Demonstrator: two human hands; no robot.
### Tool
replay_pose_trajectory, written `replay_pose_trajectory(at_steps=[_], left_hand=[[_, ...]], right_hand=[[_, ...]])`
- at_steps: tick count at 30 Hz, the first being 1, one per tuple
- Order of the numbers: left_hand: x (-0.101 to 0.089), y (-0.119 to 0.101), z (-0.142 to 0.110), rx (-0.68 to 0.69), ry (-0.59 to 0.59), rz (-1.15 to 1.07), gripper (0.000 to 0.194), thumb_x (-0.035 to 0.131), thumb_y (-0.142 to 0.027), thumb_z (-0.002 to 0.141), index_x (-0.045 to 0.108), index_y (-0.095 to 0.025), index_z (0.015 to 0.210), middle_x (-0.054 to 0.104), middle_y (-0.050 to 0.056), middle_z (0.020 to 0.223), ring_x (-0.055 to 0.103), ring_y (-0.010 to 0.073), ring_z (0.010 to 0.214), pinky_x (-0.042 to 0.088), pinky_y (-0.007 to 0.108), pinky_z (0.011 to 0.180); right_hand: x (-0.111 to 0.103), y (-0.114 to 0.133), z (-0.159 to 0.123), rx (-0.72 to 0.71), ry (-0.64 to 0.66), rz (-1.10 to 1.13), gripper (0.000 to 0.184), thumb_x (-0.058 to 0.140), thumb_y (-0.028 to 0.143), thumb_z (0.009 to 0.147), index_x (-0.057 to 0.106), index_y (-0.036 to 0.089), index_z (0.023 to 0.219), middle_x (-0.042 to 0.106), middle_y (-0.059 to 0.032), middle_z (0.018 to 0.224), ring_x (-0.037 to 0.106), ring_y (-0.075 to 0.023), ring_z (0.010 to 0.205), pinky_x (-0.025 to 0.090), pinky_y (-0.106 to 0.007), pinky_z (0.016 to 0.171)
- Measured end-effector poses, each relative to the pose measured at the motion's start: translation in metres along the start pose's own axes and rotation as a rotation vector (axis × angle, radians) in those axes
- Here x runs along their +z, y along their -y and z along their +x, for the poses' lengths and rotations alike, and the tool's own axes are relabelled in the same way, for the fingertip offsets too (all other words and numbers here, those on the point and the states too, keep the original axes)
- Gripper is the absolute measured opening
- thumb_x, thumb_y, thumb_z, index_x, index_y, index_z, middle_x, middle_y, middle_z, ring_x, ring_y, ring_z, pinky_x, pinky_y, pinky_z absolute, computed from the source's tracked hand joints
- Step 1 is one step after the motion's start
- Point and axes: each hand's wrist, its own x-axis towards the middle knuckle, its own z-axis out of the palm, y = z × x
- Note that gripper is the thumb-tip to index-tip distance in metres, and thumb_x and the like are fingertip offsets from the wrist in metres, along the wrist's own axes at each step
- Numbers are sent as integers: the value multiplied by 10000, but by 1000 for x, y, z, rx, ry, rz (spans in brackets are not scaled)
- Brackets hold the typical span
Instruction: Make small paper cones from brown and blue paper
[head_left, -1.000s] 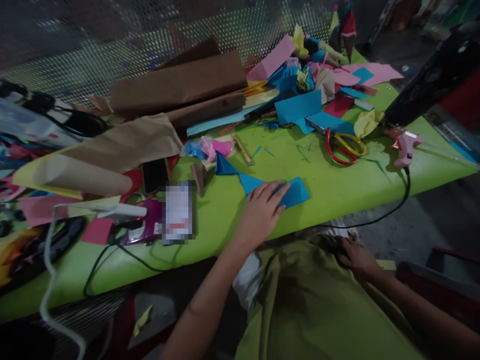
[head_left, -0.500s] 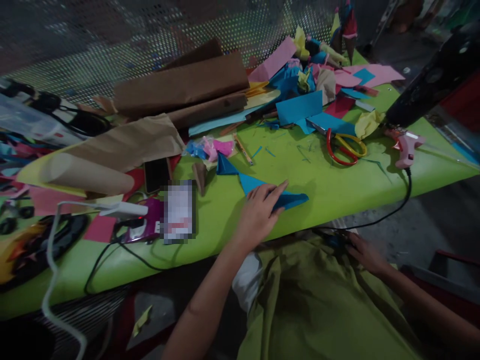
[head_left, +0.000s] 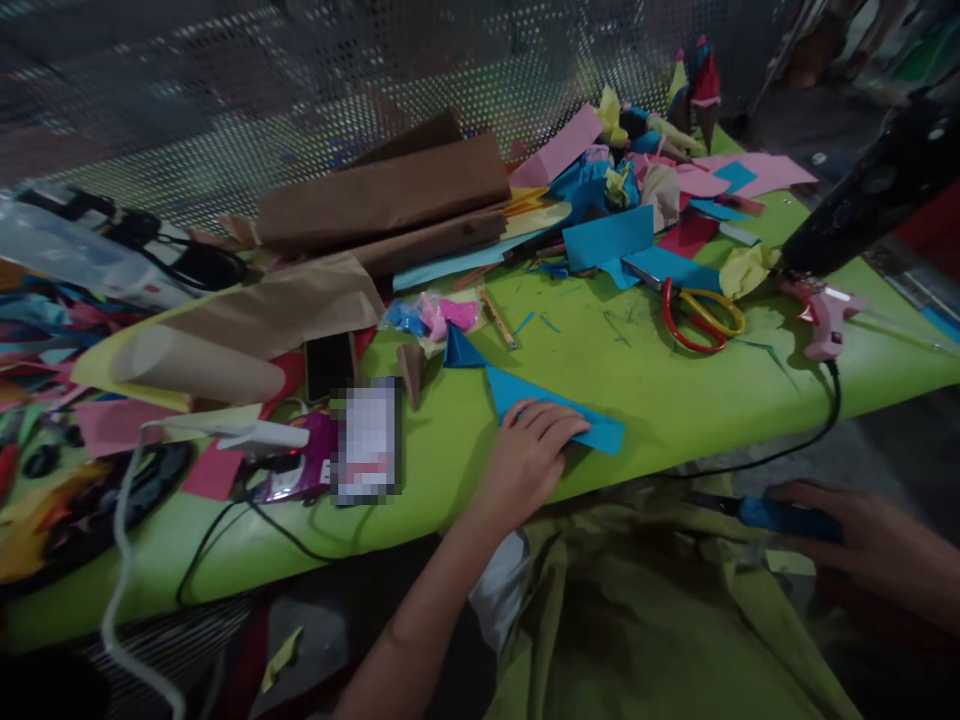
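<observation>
My left hand (head_left: 525,455) lies on the near end of a folded blue paper triangle (head_left: 592,428) at the front edge of the green table (head_left: 660,385). Its fingers are flat and slightly curled, pressing the paper down. My right hand (head_left: 874,535) is below the table edge at the right, over my lap, with its fingers closed round a long blue object (head_left: 780,515) that I cannot identify. A smaller blue paper triangle (head_left: 459,352) lies just behind the folded piece.
Red and yellow scissors (head_left: 701,315) and a pink glue gun (head_left: 825,320) with a black cable lie at the right. Brown paper rolls (head_left: 382,195), coloured scraps (head_left: 622,190), a phone (head_left: 330,365) and a white cable (head_left: 120,560) crowd the back and left.
The blue paper has been folded into a narrower triangle under my left hand. My right hand has moved right from my lap and now holds a blue object.
</observation>
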Motion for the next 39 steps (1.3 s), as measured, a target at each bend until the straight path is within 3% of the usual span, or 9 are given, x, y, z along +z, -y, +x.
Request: replay_pose_trajectory(at_steps=[3, 6, 8, 13, 15, 22, 26, 32, 39], left_hand=[[-1, 0, 0, 5, 3, -10, 398, 525, -25, 870, 625, -241, 1189, 724, 36, 1239, 625, 221, 1177, 382, 475, 1113], [-3, -1, 0, 11, 15, -15, 428, 512, -17, 860, 622, -241, 1208, 720, 41, 1254, 626, 217, 1181, 379, 474, 1119], [-4, -2, 1, 1, 34, -9, 447, 509, -20, 859, 619, -247, 1228, 715, 44, 1272, 625, 220, 1189, 380, 475, 1121], [-5, -2, 1, -15, 48, -10, 441, 524, -37, 886, 610, -249, 1263, 711, 42, 1287, 619, 221, 1195, 357, 485, 1145], [-4, -1, 0, -13, 40, -21, 426, 529, -46, 903, 606, -248, 1271, 711, 39, 1286, 615, 220, 1196, 354, 485, 1147], [-2, 1, 0, -9, 6, -27, 482, 538, -116, 970, 503, -262, 1428, 663, 58, 1354, 580, 224, 1258, 380, 478, 1158], [1, 1, -1, 15, -48, 24, 576, 510, -87, 970, 431, -288, 1505, 474, 75, 1566, 393, 236, 1468, 308, 498, 1236], [3, 4, 2, 69, 228, 22, 757, 374, 52, 892, 403, -349, 1533, 334, -13, 1666, 241, 189, 1561, 232, 518, 1269], [-2, -5, 10, 2, 333, 53, 487, 366, -390, 1074, 363, -382, 1562, 252, -17, 1693, 235, 202, 1564, 192, 508, 1275]], right_hand=[[-28, 16, 9, -61, 97, 175, 475, 697, 452, 870, 609, 506, 1334, 784, 13, 1167, 775, -285, 921, 641, -350, 715], [-43, 40, 36, -87, -64, 114, 525, 642, 476, 905, 535, 445, 1419, 733, -26, 1269, 744, -304, 1003, 623, -383, 759], [-46, 55, 60, -134, -124, 68, 521, 607, 465, 926, 509, 397, 1433, 714, -54, 1280, 731, -304, 1022, 603, -381, 763], [-43, 73, 104, -195, -41, -121, 461, 535, 388, 965, 542, 350, 1425, 686, -59, 1186, 707, -206, 740, 522, -317, 615], [-43, 74, 111, -239, -36, -156, 465, 532, 361, 972, 538, 357, 1437, 674, -55, 1200, 707, -195, 765, 511, -304, 640], [-52, 82, 117, -353, 3, -202, 427, 503, 351, 1008, 560, 364, 1432, 662, -64, 1138, 694, -221, 895, 491, -310, 662], [-55, 81, 117, -363, 24, -211, 437, 490, 355, 1020, 533, 382, 1455, 633, -71, 1151, 658, -239, 950, 511, -355, 743], [-55, 79, 117, -367, 42, -187, 492, 474, 299, 1029, 467, 394, 1512, 625, -76, 1217, 628, -248, 1044, 510, -376, 829], [-56, 80, 112, -340, 60, -157, 480, 460, 263, 1030, 510, 416, 1483, 628, -70, 1183, 636, -232, 1006, 501, -352, 802]])
